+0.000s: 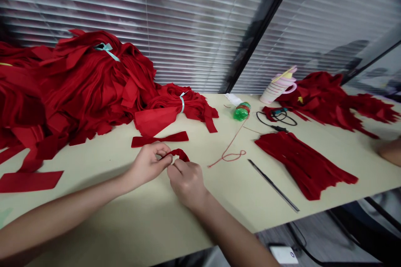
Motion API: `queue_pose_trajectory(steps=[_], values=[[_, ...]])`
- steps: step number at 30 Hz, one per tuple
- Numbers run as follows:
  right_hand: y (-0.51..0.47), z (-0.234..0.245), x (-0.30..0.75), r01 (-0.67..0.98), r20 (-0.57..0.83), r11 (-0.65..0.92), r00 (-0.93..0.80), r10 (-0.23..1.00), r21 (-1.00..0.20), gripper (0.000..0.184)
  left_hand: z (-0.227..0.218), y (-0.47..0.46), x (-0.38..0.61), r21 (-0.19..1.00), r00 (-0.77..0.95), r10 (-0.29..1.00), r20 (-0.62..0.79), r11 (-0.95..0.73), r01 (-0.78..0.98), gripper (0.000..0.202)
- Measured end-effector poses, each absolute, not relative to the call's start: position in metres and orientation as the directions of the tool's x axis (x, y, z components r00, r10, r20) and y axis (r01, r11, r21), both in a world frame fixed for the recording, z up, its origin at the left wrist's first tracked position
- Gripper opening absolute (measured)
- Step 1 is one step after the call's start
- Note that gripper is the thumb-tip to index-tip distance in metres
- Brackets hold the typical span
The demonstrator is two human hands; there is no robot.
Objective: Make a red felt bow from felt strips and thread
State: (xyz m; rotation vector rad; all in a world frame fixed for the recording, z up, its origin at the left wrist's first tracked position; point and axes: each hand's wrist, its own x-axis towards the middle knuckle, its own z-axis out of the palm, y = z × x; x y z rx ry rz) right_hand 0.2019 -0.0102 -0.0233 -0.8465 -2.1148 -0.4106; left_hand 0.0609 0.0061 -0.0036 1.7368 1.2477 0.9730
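Observation:
Both hands meet over the pale table, holding a small strip of red fabric (179, 153) that arches up between them. My left hand (152, 161) pinches one end with thumb and fingers. Curled tightly, my right hand (188, 181) grips the other end; its fingertips are partly hidden. Just behind the hands lies a flat red fabric strip (166, 138), narrower at its middle. To the right, a loop of red string (232, 155) trails from a green bottle-like spool (242, 111). A thin dark metal rod (274, 185) rests beyond it.
Large heaps of red fabric (84, 79) fill the back left, some tied with pale ribbon. A stack of red strips (305, 162), a black cable (277, 121), a pink-and-white mug (277, 87) and another red pile (326, 100) stand right. Another person's arm (391, 151) shows at the right edge.

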Motion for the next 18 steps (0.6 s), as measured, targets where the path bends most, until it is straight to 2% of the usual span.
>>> queue_pose_trajectory(steps=[5, 9, 10, 11, 14, 16, 18], values=[[-0.015, -0.018, 0.200, 0.722, 0.766, 0.685, -0.496, 0.409, 0.102, 0.031, -0.004, 0.003, 0.065, 0.955, 0.188, 0.980, 0.057, -0.108, 0.275, 0.013], [-0.021, -0.023, 0.196, 0.713, 0.734, 0.697, -0.516, 0.441, 0.082, 0.026, -0.005, 0.010, 0.061, 0.971, 0.111, 0.993, 0.030, -0.055, 0.232, 0.015], [-0.021, -0.026, 0.195, 0.700, 0.717, 0.713, -0.513, 0.471, 0.033, 0.024, -0.003, 0.015, 0.058, 0.972, 0.071, 0.997, 0.040, -0.055, 0.230, 0.016], [-0.021, -0.029, 0.194, 0.673, 0.696, 0.736, -0.495, 0.521, -0.072, 0.022, 0.000, 0.019, 0.054, 0.971, 0.025, 0.998, 0.057, -0.061, 0.231, 0.018], [-0.016, -0.035, 0.194, 0.509, 0.602, 0.697, -0.371, 0.707, -0.505, 0.019, 0.013, 0.028, 0.043, 0.966, -0.085, 0.990, 0.116, -0.093, 0.241, 0.018], [-0.009, -0.033, 0.197, 0.443, 0.548, 0.603, -0.260, 0.795, -0.664, 0.023, 0.020, 0.028, 0.041, 0.942, -0.086, 0.975, 0.207, -0.175, 0.286, 0.018], [-0.003, -0.026, 0.201, 0.406, 0.473, 0.474, -0.110, 0.874, -0.781, 0.023, 0.021, 0.022, 0.042, 0.867, -0.028, 0.925, 0.380, -0.345, 0.360, 0.016]])
